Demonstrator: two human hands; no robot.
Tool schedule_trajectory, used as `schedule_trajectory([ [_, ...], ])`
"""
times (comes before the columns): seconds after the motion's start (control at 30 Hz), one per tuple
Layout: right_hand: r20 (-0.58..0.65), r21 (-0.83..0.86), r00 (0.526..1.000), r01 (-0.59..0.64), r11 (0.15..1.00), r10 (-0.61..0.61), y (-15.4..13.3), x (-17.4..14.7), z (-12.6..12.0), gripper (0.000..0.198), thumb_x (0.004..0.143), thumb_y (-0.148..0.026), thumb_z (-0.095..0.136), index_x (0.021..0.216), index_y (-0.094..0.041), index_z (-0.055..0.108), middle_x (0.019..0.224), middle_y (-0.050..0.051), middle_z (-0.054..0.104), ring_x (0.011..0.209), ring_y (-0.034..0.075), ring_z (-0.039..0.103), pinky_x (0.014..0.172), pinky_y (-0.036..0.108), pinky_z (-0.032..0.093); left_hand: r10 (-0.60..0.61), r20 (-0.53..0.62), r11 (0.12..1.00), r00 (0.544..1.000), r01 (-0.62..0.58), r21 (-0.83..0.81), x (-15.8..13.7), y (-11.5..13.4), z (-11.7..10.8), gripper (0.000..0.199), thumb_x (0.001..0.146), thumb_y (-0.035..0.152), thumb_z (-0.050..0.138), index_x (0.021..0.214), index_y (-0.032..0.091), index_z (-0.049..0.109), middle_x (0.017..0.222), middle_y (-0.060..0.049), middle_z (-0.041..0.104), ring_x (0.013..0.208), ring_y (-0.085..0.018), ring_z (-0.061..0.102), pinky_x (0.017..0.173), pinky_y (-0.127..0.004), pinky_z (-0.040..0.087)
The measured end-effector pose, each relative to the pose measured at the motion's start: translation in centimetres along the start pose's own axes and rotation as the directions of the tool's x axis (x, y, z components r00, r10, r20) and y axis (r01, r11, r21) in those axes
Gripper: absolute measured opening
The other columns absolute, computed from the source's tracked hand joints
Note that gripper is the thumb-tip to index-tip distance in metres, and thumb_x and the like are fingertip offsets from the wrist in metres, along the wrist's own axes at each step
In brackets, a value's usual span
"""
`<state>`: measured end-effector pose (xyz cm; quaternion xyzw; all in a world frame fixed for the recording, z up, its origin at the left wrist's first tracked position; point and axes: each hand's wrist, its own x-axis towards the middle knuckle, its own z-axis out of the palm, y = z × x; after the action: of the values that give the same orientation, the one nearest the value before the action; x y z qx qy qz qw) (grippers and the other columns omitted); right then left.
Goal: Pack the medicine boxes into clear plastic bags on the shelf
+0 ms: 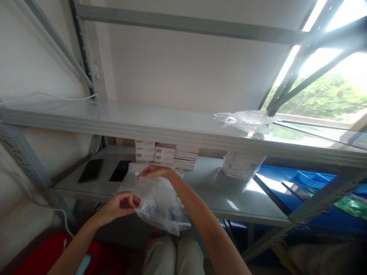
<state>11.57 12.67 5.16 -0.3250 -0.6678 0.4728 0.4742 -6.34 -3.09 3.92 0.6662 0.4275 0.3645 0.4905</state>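
Observation:
A crumpled clear plastic bag [160, 202] hangs between my hands, in front of the lower shelf's edge. My left hand [122, 204] pinches the bag's left side with thumb and curled fingers. Higher up, my right hand [153, 172] grips the bag's upper edge, its fingers pointing left. Whether the bag holds anything cannot be made out. Just behind it on the lower shelf [206, 191] stand stacked white boxes [166, 152], some with pink and purple markings.
Two dark phones [91, 170] lie left on the lower shelf. A plastic-wrapped stack of boxes [242, 164] stands to the right. Another clear bag [246, 119] rests on the upper shelf [143, 116]. Blue bins [309, 178] are at right, a red container [37, 256] at lower left.

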Motion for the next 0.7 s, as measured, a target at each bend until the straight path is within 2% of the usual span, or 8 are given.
schedule_trajectory([
  [0.13, 0.042, -0.025, 0.999, -0.028, 0.999, 0.029, -0.6, 0.8, -0.7, 0.023, 0.076, -0.037, 0.060, 0.079, -0.015, 0.069, 0.070, 0.000, 0.066, 0.072, 0.015, 0.058, 0.067, 0.026, 0.046, -0.060, -0.061, 0.998, 0.996, 0.058, -0.039, -0.1, -1.1, -0.6, 0.027, 0.059, 0.036, 0.077, 0.065, 0.019, 0.057, 0.063, 0.000, 0.064, 0.062, -0.018, 0.062, 0.061, -0.028, 0.047],
  [0.27, 0.209, -0.131, 0.974, -0.063, 0.989, 0.089, -1.3, 2.9, -2.8, 0.010, 0.069, -0.023, 0.065, 0.068, -0.014, 0.069, 0.056, -0.003, 0.060, 0.055, 0.010, 0.049, 0.058, 0.022, 0.040, -0.117, -0.141, 0.979, 0.983, 0.090, -0.182, -0.4, -2.8, -1.3, 0.044, 0.058, 0.036, 0.079, 0.095, 0.019, 0.060, 0.061, 0.002, 0.063, 0.065, -0.019, 0.064, 0.064, -0.030, 0.049],
  [0.33, 0.238, -0.205, 0.967, -0.046, 0.978, 0.095, -1.2, 3.8, -3.8, 0.009, 0.067, -0.021, 0.065, 0.065, -0.014, 0.070, 0.047, -0.006, 0.054, 0.047, 0.008, 0.043, 0.053, 0.021, 0.035, -0.144, -0.205, 0.965, 0.968, 0.092, -0.245, -0.6, -3.5, -1.8, 0.054, 0.057, 0.037, 0.080, 0.104, 0.020, 0.060, 0.062, 0.003, 0.062, 0.066, -0.019, 0.065, 0.067, -0.031, 0.051],
  [0.43, 0.223, -0.285, 0.974, 0.016, 0.958, 0.050, -0.5, 4.5, -3.9, 0.013, 0.070, -0.024, 0.062, 0.068, -0.015, 0.071, 0.039, -0.008, 0.045, 0.042, 0.008, 0.039, 0.050, 0.019, 0.032, -0.196, -0.333, 0.950, 0.922, 0.095, -0.296, -0.9, -4.5, -2.3, 0.055, 0.055, 0.042, 0.080, 0.102, 0.018, 0.063, 0.071, 0.000, 0.066, 0.074, -0.021, 0.066, 0.074, -0.034, 0.052],
  [0.5, 0.177, -0.283, 0.984, 0.073, 0.956, -0.023, -0.1, 4.7, -3.3, 0.014, 0.072, -0.024, 0.060, 0.069, -0.016, 0.071, 0.044, -0.006, 0.050, 0.046, 0.008, 0.043, 0.052, 0.019, 0.034, -0.199, -0.431, 0.942, 0.880, 0.052, -0.331, -0.7, -5.5, -2.0, 0.054, 0.054, 0.046, 0.079, 0.099, 0.019, 0.065, 0.086, -0.004, 0.069, 0.087, -0.024, 0.066, 0.081, -0.035, 0.052],
  [0.57, 0.138, -0.279, 0.986, 0.128, 0.952, -0.093, 0.0, 4.8, -2.3, 0.014, 0.072, -0.022, 0.058, 0.069, -0.018, 0.071, 0.055, -0.004, 0.060, 0.055, 0.010, 0.051, 0.058, 0.020, 0.038, -0.191, -0.514, 0.922, 0.836, -0.026, -0.386, -0.2, -6.7, -1.1, 0.061, 0.054, 0.051, 0.077, 0.105, 0.022, 0.063, 0.105, -0.007, 0.067, 0.100, -0.026, 0.063, 0.085, -0.037, 0.051],
  [0.63, 0.125, -0.287, 0.984, 0.160, 0.945, -0.129, 0.0, 4.9, -1.6, 0.013, 0.071, -0.020, 0.058, 0.068, -0.018, 0.070, 0.065, -0.002, 0.066, 0.063, 0.012, 0.055, 0.063, 0.021, 0.040, -0.215, -0.550, 0.888, 0.807, -0.073, -0.454, 0.4, -7.7, 0.4, 0.068, 0.052, 0.057, 0.076, 0.109, 0.024, 0.060, 0.116, -0.009, 0.064, 0.108, -0.029, 0.060, 0.085, -0.039, 0.051],
  [0.7, 0.129, -0.296, 0.982, 0.171, 0.940, -0.138, -0.1, 5.0, -1.2, 0.014, 0.073, -0.021, 0.057, 0.070, -0.018, 0.070, 0.068, -0.001, 0.067, 0.065, 0.012, 0.056, 0.065, 0.021, 0.041, -0.241, -0.520, 0.861, 0.819, -0.068, -0.505, 0.8, -8.3, 1.8, 0.070, 0.049, 0.061, 0.075, 0.106, 0.023, 0.062, 0.116, -0.012, 0.064, 0.108, -0.031, 0.060, 0.086, -0.041, 0.051],
])
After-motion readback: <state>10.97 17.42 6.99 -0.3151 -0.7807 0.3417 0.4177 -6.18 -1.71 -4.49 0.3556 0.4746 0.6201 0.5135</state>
